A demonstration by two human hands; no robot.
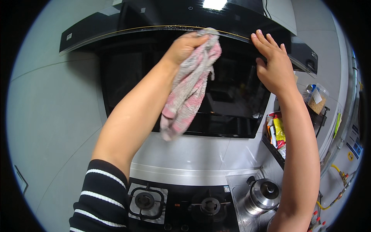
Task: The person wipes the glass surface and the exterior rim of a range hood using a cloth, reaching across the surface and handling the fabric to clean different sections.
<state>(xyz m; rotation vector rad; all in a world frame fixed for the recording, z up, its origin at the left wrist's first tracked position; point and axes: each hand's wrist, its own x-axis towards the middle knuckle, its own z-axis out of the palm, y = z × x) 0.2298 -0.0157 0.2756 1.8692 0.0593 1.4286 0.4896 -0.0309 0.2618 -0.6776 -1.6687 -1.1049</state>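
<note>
A pink and grey fluffy cloth point(189, 87) hangs from my left hand point(185, 47), which grips it near its upper end. The top of the cloth meets the lower front edge of a black glass range hood point(162, 16), close to a thin gold strip. My right hand point(271, 59) has its fingers apart, with the fingertips against the hood's front to the right of the cloth. Nothing is held in it. Under the edge, the hood's dark glossy panel point(232, 87) is partly hidden by the cloth and my left forearm.
Below is a black gas hob point(178, 185) with two burners. A lidded steel pot point(262, 194) stands at its right on foil. A black wall rack point(274, 152) holds colourful packets point(278, 130). Behind my right forearm, a clear container point(318, 98) sits higher up. Yellow gas piping point(323, 207) runs at the far right.
</note>
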